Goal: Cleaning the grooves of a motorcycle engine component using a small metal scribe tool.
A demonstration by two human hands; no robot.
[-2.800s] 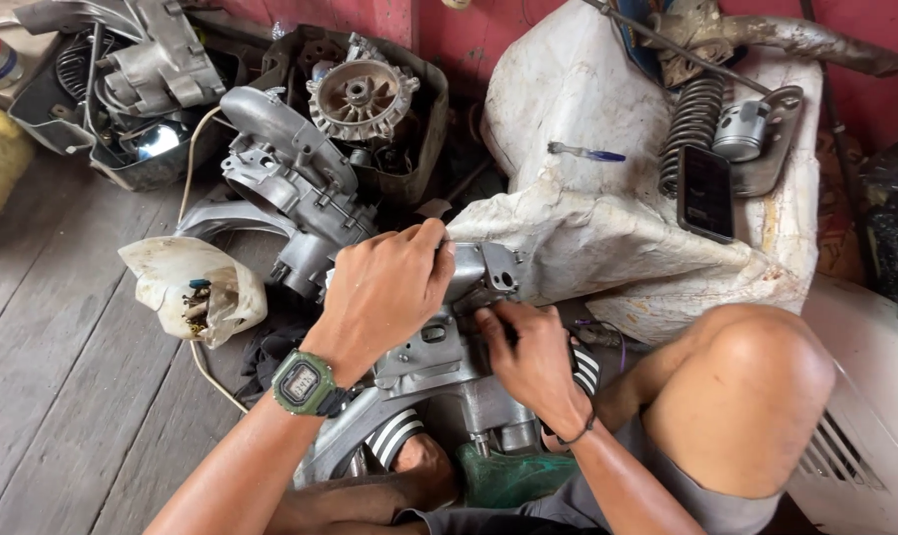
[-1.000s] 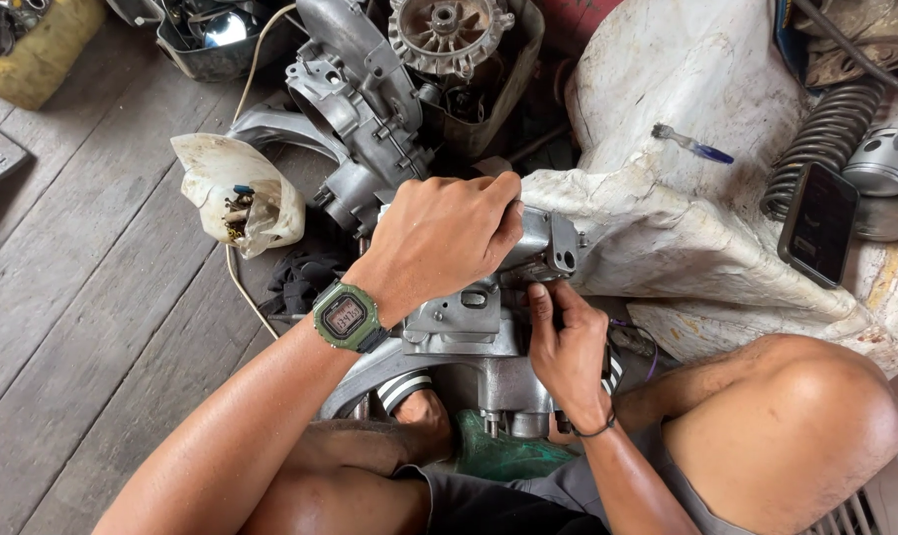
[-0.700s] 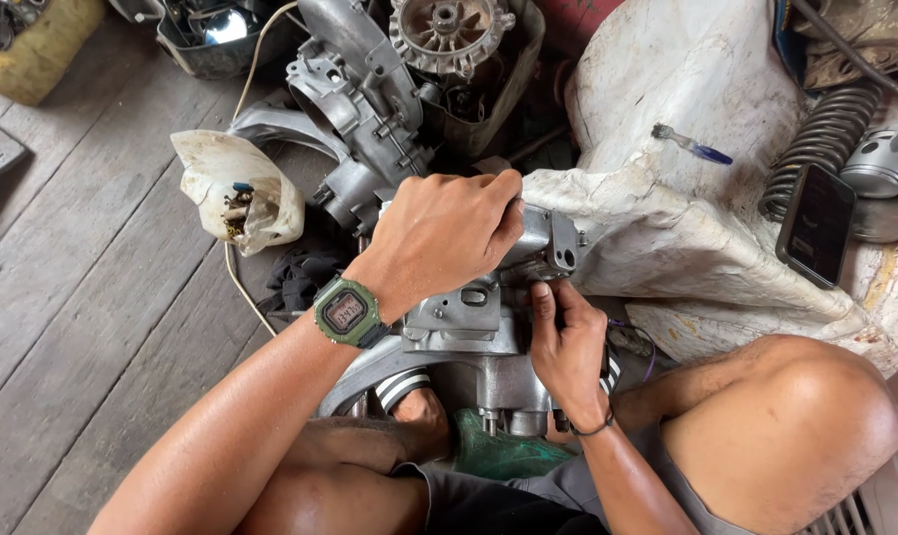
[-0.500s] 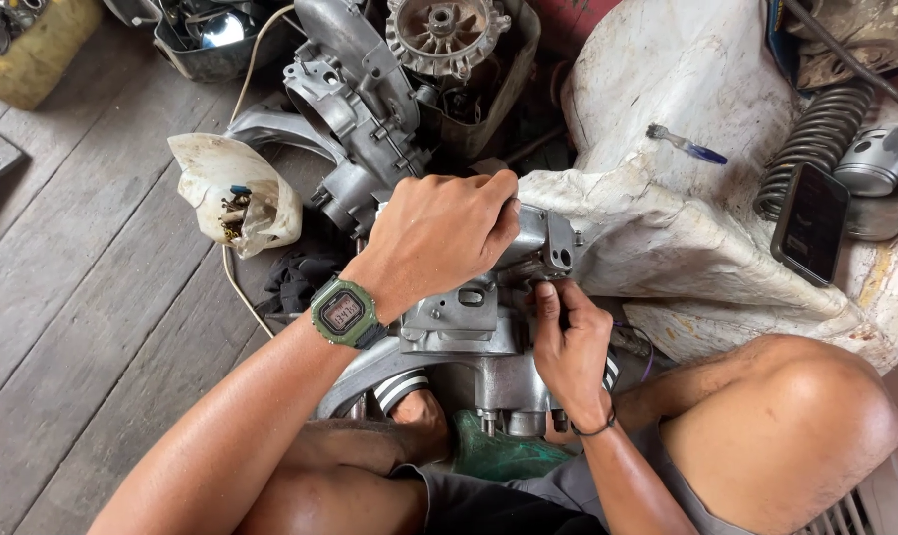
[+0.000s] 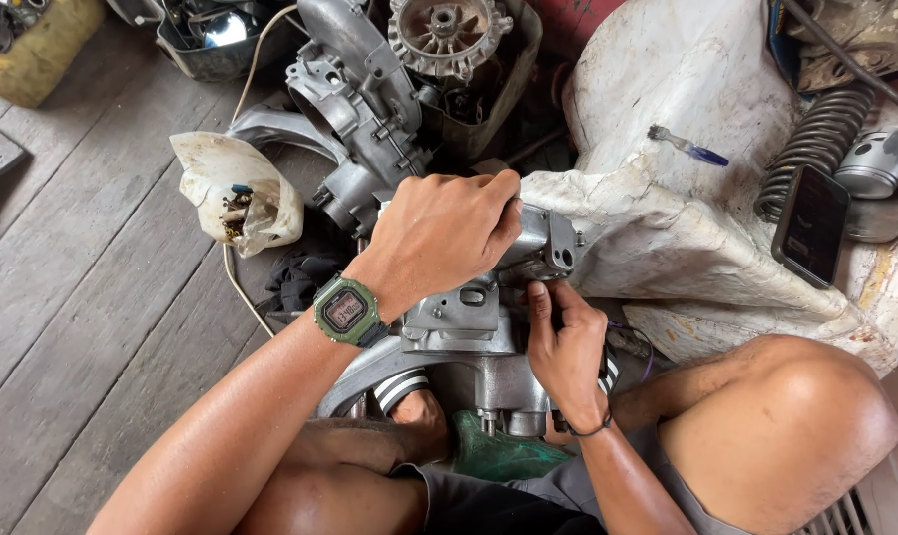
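Observation:
A grey metal engine casing (image 5: 469,317) stands on the wooden floor between my legs. My left hand (image 5: 439,233), with a green wristwatch on its wrist, is clamped over the casing's top. My right hand (image 5: 566,347) presses against the casing's right side just under a metal lug (image 5: 558,243); its fingertips are curled in and whatever they pinch is hidden.
More engine parts (image 5: 369,99) and a finned flywheel (image 5: 447,35) lie beyond the casing. A white cut plastic jug (image 5: 236,193) with small parts sits at left. A white sack (image 5: 686,198) carries a pen (image 5: 688,146), a phone (image 5: 813,225), a coil spring (image 5: 815,139) and a piston (image 5: 880,163).
Both hands stay on the casing. The view has drifted slightly, and the right hand's fingers have shifted a little against the casing's side.

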